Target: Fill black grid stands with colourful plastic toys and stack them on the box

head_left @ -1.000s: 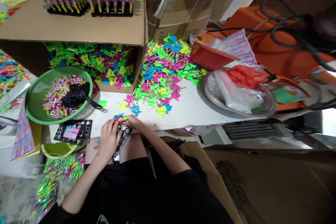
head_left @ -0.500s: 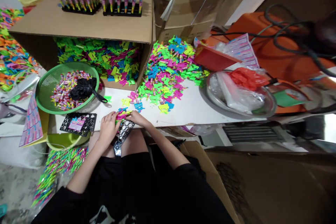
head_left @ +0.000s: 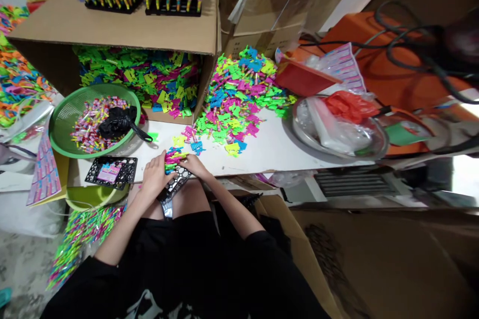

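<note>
A black holed plastic rack (head_left: 180, 183) is tilted over my lap at the table edge. Bright plastic toys (head_left: 173, 155) in pink, yellow, green and blue stand bunched at its far end. My left hand (head_left: 153, 175) is closed round the left side of the rack and the bunch, thumb across the front. At the upper right of the rack, my right hand (head_left: 196, 165) has its fingers bent in against the toys; its fingertips are partly hidden. Just beyond the hands, a blue toy piece (head_left: 196, 146) and a yellow one (head_left: 178, 141) lie on the white table (head_left: 269, 152).
A heap of toy pieces (head_left: 234, 99) lies beside an open carton (head_left: 123, 30) with more inside. A green basket (head_left: 130, 132) of small tubes stands left, behind another black rack (head_left: 129, 172). Filled racks (head_left: 174, 7) stand on the carton. A metal basin (head_left: 299, 132) holds plastic bags.
My hands and the rack stay over my lap, with the fingers slightly shifted and more of the toy bunch showing between them. The whole view has moved a little.
</note>
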The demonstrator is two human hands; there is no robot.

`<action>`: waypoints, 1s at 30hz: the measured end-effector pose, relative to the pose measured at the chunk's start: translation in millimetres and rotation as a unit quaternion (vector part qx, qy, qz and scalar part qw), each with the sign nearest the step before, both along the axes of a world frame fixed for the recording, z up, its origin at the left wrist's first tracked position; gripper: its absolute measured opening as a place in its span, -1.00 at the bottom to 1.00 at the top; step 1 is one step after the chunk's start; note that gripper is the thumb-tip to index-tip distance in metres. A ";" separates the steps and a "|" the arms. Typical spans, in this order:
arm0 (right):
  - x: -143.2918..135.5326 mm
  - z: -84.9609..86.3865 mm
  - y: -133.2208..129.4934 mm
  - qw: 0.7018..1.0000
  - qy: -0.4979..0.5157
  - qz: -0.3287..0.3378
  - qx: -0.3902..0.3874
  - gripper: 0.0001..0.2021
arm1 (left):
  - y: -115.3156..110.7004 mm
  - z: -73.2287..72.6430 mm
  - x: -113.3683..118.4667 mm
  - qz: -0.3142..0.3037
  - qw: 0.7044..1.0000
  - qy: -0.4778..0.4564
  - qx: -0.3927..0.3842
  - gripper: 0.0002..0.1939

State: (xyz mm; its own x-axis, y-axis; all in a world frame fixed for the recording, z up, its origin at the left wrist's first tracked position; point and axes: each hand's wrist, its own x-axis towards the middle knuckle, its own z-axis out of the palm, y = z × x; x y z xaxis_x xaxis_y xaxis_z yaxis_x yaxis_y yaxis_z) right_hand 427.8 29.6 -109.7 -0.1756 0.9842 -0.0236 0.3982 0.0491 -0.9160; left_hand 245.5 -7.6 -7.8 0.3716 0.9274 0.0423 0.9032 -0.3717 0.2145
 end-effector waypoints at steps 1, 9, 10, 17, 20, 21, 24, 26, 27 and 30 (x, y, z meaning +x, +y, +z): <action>0.8 -0.8 -1.3 1.000 0.001 -0.011 0.000 -0.78 | 5.8 -1.0 0.5 -0.011 1.000 -0.001 0.001 -0.25; 10.6 -9.5 -11.2 0.990 0.094 -0.104 -0.034 -0.39 | 67.9 4.7 2.0 -0.177 0.982 0.001 -0.062 -0.31; 13.6 -8.2 -11.5 0.990 0.102 -0.090 -0.022 -0.36 | 71.9 6.4 1.9 -0.187 0.980 0.004 -0.072 -0.33; 38.9 18.8 -6.7 0.997 0.073 0.014 0.020 -0.41 | 74.8 18.1 2.1 -0.194 0.973 -0.002 -0.122 -0.37; 43.9 30.2 -3.0 0.997 0.059 0.040 0.010 -0.47 | 74.8 23.2 3.1 -0.189 0.972 -0.003 -0.142 -0.24; 44.7 33.5 -2.1 0.997 0.055 0.046 0.012 -0.50 | 75.1 24.4 3.7 -0.184 0.972 -0.005 -0.149 -0.20; 45.9 41.7 -0.7 0.997 0.050 0.053 0.015 -0.57 | 76.4 25.4 7.5 -0.174 0.972 -0.015 -0.157 -0.24; 46.8 45.3 -0.2 0.997 0.051 0.060 0.011 -0.59 | 77.4 23.1 11.5 -0.176 0.972 -0.020 -0.153 -0.35; 47.4 46.3 0.0 0.997 0.052 0.063 0.009 -0.60 | 78.1 21.2 13.6 -0.176 0.973 -0.020 -0.152 -0.40; 49.5 46.5 1.0 0.996 0.049 0.069 0.014 -0.60 | 80.4 14.7 18.5 -0.163 0.976 -0.020 -0.146 -0.46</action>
State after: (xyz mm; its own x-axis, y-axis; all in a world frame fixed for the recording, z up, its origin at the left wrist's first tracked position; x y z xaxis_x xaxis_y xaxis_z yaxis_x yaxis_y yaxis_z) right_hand 477.2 30.6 -63.2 -0.3100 0.9503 0.0280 0.2952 0.1242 -0.9473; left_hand 264.0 72.8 6.9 0.6521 0.7350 -0.1859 0.7364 -0.5556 0.3861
